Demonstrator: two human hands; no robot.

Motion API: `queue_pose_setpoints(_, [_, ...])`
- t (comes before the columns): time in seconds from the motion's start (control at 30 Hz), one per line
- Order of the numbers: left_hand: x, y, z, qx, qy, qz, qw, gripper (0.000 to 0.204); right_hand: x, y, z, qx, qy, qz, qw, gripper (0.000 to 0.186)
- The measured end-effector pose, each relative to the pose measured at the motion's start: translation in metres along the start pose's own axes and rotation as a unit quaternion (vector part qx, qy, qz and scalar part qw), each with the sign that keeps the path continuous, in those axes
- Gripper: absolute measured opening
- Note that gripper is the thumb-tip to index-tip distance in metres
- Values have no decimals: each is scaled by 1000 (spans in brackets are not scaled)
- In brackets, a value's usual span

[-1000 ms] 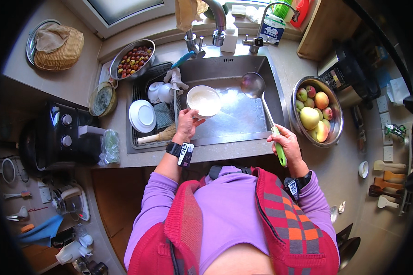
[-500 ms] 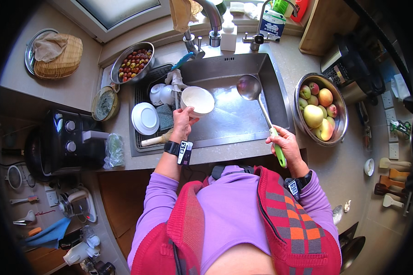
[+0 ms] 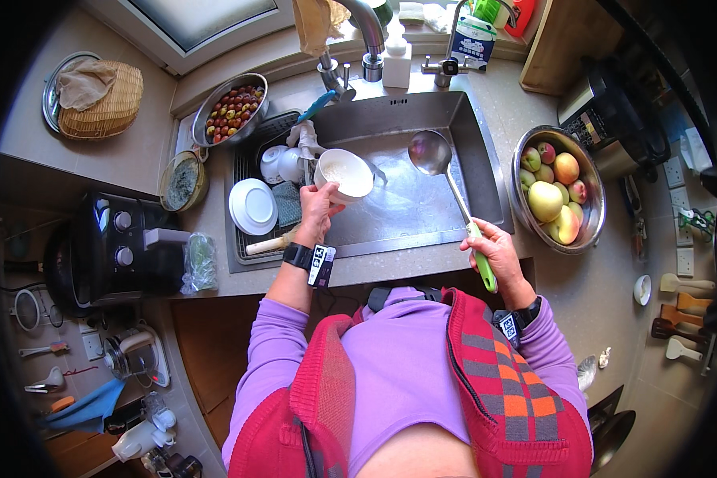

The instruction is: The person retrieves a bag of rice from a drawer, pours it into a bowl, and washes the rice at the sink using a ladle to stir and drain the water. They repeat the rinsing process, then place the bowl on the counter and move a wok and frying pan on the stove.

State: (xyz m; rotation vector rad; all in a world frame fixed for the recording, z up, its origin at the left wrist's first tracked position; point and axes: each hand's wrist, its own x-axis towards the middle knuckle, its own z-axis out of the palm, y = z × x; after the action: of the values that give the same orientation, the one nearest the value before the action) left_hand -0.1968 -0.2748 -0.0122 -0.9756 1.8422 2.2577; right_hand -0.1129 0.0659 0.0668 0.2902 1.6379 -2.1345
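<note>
In my left hand is a white bowl, tilted over the left part of the steel sink; a thin streak of what looks like liquid runs off its right side. My right hand grips the green handle of a metal ladle, whose head hangs over the right part of the sink. Beside the bowl, a black rack holds a white dish, stacked white bowls, a grey-green cloth and a brush. A curved tap stands behind the sink.
A steel bowl of fruit stands right of the sink. At left are a bowl of red fruit, a glass container, a black appliance and a bagged item. A window is at the back.
The bowl in my left hand has tilted further to the right, and a liquid-like streak now shows beside it. The ladle's head has shifted slightly left. The view has shifted slightly.
</note>
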Motion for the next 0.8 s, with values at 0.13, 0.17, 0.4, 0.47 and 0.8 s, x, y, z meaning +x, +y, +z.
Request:
queue_pose_setpoints(0.13, [-1,4,1,24,-6,5,1000,61,-1,0,1,-1,0,-2,1000,50])
queue_pose_setpoints(0.17, [-1,6,1,28,-8,5,1000,61,-1,0,1,3,0,2,1000,50])
queue_pose_setpoints(0.4, [-6,17,3,64,-16,20,998,60,-4,2,1,-12,-4,-10,1000,50])
queue_pose_setpoints(0.47, [-8,19,4,72,-18,20,997,59,-5,2,2,-19,-1,-4,1000,51])
queue_pose_setpoints(0.8, [-16,33,6,115,-29,29,993,56,-10,3,5,-28,-1,-15,1000,52])
